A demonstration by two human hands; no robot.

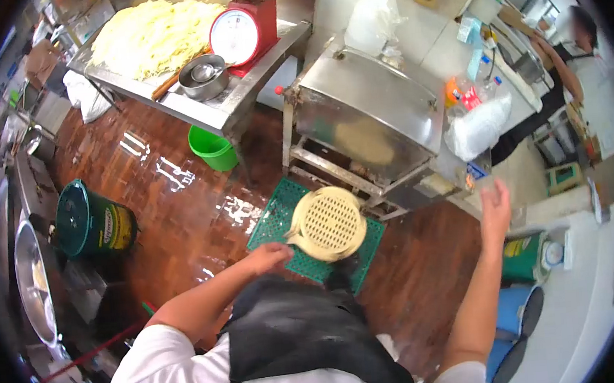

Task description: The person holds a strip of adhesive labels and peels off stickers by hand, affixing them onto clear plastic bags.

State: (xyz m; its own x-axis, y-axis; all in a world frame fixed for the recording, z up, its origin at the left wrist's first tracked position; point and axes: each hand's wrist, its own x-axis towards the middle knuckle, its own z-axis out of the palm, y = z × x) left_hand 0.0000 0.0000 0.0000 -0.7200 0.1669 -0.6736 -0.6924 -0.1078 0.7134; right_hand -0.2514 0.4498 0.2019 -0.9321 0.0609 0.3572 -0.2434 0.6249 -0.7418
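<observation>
My left hand (270, 257) is in front of my apron with its fingers curled at the projecting edge of a cream perforated round plastic piece (332, 222). The fingers appear closed on that edge, though the contact is small and blurred. The round piece shows slotted holes over a green perforated mat (274, 215); whether it rests there or hangs above it I cannot tell. Stretched out to the right, my right hand (495, 210) is open and slightly blurred, with nothing in it. The nearest thing ahead of it is the right end of a steel machine (378, 94).
A steel table (205, 112) carries yellow noodles (157, 35), a red scale (261, 27) and a metal pot (204, 88). Below stands a green bucket (213, 150). A dark lidded bucket (84, 218) is left, blue drums (515, 311) right. Another person (583, 72) stands far right. The floor (174, 222) looks wet.
</observation>
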